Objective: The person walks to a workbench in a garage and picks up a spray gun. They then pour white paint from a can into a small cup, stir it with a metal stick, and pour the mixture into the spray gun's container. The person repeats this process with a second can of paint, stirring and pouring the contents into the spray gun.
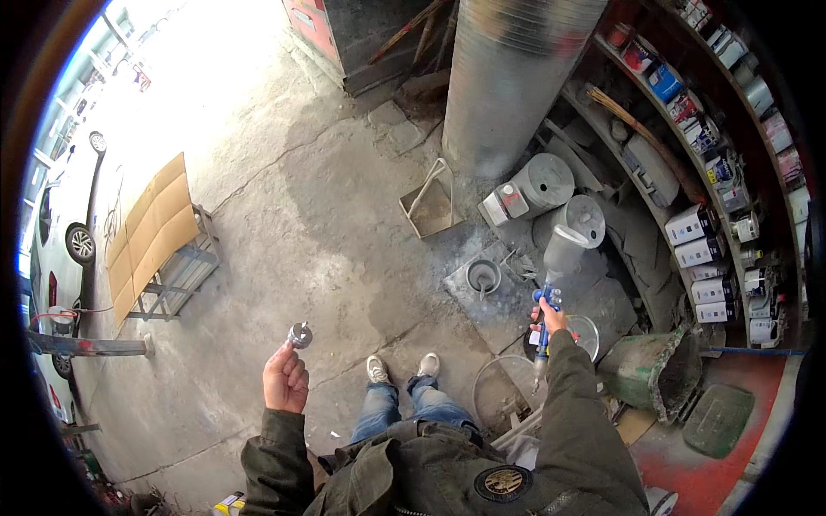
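My left hand (285, 378) is raised left of my legs, its fingertips closed on a small round silver metal part (300, 334) with a short stem. My right hand (551, 317) grips a blue spray gun (543, 337) with a translucent cup (564, 256) standing on its top and a metal fitting hanging below. Just beyond the gun, a bucket (483, 277) with something in it sits on a dusty board, and metal drums (548, 179) stand behind, one beside a rectangular can (496, 208).
Shelves (675, 222) of cans curve along the right, near an open green bin (638, 378). A grey pillar (489, 95) rises ahead beside a square container (430, 219). On the left are a cardboard-covered rack (149, 236), a metal arm (103, 346) and a white car (60, 258).
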### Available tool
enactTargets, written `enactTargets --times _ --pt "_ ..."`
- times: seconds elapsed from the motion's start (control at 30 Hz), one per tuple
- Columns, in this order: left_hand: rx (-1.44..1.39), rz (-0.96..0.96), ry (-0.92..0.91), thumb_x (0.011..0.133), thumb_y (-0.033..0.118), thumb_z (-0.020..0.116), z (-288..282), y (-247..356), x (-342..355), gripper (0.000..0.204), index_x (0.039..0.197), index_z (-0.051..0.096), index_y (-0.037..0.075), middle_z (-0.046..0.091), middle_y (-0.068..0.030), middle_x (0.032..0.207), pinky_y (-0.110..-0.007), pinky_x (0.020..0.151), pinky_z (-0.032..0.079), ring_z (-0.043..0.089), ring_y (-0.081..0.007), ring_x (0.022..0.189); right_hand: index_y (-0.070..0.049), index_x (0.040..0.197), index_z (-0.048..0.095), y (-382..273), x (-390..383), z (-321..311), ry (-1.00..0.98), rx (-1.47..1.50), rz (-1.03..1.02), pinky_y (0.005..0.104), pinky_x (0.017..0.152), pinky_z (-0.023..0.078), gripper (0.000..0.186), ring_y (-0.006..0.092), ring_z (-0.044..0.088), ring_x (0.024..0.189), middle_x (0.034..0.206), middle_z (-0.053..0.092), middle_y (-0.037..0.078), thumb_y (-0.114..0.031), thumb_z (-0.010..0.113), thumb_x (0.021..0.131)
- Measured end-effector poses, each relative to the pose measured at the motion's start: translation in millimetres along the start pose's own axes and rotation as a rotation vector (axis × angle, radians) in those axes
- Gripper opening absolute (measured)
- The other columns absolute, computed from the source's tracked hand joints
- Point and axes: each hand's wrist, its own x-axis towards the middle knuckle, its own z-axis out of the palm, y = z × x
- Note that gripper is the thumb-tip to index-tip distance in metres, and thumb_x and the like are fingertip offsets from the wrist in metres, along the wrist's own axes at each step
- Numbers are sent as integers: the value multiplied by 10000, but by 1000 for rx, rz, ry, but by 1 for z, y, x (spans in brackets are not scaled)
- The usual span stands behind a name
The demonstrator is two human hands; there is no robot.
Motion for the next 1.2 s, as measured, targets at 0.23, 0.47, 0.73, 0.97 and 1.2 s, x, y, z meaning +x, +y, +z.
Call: enactTargets --times 0.23,0.47,0.73,0.97,1.2 --pt "28 41 -20 1021 145 529 2 1 -12 149 876 519 113 323 76 579 -222 365 216 272 -44 427 -120 882 591 -43 -7 25 78 51 -36 273 393 412 382 120 563 526 678 563 11 -490 682 908" --pt "-3 51 0 1024 147 525 1 0 -13 180 848 498 119 321 79 569 -220 361 230 287 -42 422 -92 938 595 -72 -12 23 64 90 -54 279 371 399 402 130 548 497 670 556 32 -487 669 919" --pt "134 171 72 993 190 589 -10 -8 -26 139 868 570 133 346 105 581 -228 393 250 316 -31 450 -31 1050 634 -94 -25 38 32 -169 -152 345 547 509 577 181 610 637 763 625 65 -584 658 887" --pt "35 89 47 1006 148 566 6 -12 -22 106 1044 616 62 365 102 614 -200 402 259 323 -37 473 -127 663 496 -55 40 7 -75 -144 -105 336 366 323 590 171 451 414 530 420 19 -662 589 893" --pt "-34 80 -24 1023 172 560 -3 -14 -20 168 1115 593 35 342 96 623 -208 423 251 300 -30 496 -119 732 475 -66 54 32 105 -104 -51 343 376 325 568 162 457 435 563 436 3 -647 615 890"
